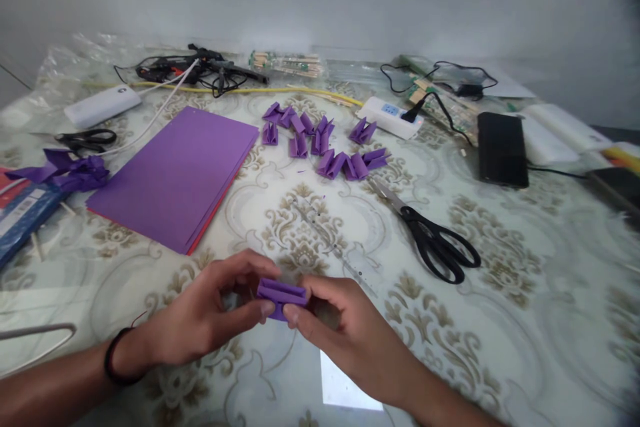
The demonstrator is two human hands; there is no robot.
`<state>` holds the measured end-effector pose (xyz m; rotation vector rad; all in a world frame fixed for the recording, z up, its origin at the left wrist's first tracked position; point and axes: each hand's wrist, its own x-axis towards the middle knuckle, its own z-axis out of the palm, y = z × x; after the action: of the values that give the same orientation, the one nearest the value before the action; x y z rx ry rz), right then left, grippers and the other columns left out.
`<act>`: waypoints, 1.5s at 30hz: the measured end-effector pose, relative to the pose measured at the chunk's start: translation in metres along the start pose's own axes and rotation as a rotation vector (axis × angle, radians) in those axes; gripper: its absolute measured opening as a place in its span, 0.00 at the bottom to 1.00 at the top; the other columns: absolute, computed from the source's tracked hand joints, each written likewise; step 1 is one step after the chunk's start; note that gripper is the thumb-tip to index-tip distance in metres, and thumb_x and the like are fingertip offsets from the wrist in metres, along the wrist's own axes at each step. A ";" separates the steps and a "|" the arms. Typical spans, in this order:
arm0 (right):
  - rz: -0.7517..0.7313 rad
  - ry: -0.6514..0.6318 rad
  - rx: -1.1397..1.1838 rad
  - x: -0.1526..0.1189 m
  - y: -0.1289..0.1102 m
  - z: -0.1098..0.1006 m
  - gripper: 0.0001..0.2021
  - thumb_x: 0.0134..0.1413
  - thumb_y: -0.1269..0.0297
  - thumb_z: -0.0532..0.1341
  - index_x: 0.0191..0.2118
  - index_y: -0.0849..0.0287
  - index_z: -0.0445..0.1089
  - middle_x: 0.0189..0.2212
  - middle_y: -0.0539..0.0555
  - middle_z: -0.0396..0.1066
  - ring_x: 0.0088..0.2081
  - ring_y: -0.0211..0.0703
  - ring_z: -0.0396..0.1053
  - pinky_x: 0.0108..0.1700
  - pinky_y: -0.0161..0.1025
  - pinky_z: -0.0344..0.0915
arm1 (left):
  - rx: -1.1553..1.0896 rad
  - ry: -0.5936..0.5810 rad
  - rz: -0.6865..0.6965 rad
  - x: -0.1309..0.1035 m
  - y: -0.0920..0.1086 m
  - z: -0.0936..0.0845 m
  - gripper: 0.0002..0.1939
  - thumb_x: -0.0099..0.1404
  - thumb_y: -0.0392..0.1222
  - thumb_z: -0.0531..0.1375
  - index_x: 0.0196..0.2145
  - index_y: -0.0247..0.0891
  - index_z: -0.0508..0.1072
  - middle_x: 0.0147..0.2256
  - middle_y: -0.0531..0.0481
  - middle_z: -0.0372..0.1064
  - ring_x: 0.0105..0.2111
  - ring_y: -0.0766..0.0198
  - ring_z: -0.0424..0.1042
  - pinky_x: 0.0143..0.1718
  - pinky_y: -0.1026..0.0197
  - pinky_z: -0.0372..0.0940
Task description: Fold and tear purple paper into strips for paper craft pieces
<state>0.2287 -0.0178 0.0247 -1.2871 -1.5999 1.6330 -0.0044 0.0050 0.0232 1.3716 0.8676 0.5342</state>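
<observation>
A small folded purple paper piece (283, 291) is held between both hands above the patterned tablecloth. My left hand (215, 310) pinches its left end, thumb in front and fingers behind. On the right end, my right hand (345, 323) grips it the same way, with the two thumbs close together at its lower front. Several similar folded purple pieces (323, 137) lie farther back, around the table's middle. To the left rests a stack of purple sheets (175, 173) with red showing beneath. Black-handled scissors (433, 237) lie at the right, blades pointing back and left.
A white power strip (393, 118) with a black plug sits behind the folded pieces. At the right lies a black phone (503, 149). Crumpled purple paper (75, 170), smaller scissors (90, 140) and a white device (103, 105) are at the left. Tangled black cables (200, 67) lie at the back.
</observation>
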 end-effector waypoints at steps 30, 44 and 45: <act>0.034 0.011 0.069 0.002 0.000 0.003 0.09 0.63 0.61 0.66 0.34 0.56 0.68 0.26 0.45 0.64 0.29 0.37 0.60 0.30 0.34 0.57 | 0.107 0.066 -0.030 0.002 0.003 0.003 0.09 0.73 0.44 0.64 0.38 0.39 0.82 0.30 0.52 0.77 0.31 0.64 0.71 0.33 0.64 0.63; 0.027 -0.021 0.098 0.003 0.000 0.004 0.12 0.66 0.62 0.62 0.31 0.58 0.71 0.26 0.47 0.65 0.28 0.38 0.59 0.30 0.36 0.54 | 0.002 0.059 -0.012 0.001 -0.003 0.011 0.08 0.75 0.47 0.62 0.43 0.39 0.75 0.31 0.53 0.76 0.30 0.66 0.70 0.30 0.65 0.62; 0.026 -0.038 0.114 0.003 0.000 0.004 0.11 0.67 0.62 0.61 0.32 0.58 0.72 0.27 0.48 0.67 0.29 0.39 0.60 0.30 0.36 0.55 | -0.014 0.051 -0.026 0.001 -0.003 0.011 0.10 0.75 0.48 0.61 0.47 0.40 0.74 0.31 0.52 0.76 0.29 0.65 0.70 0.29 0.65 0.61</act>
<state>0.2240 -0.0172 0.0235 -1.2303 -1.4943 1.7474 0.0049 -0.0012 0.0200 1.3371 0.9199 0.5561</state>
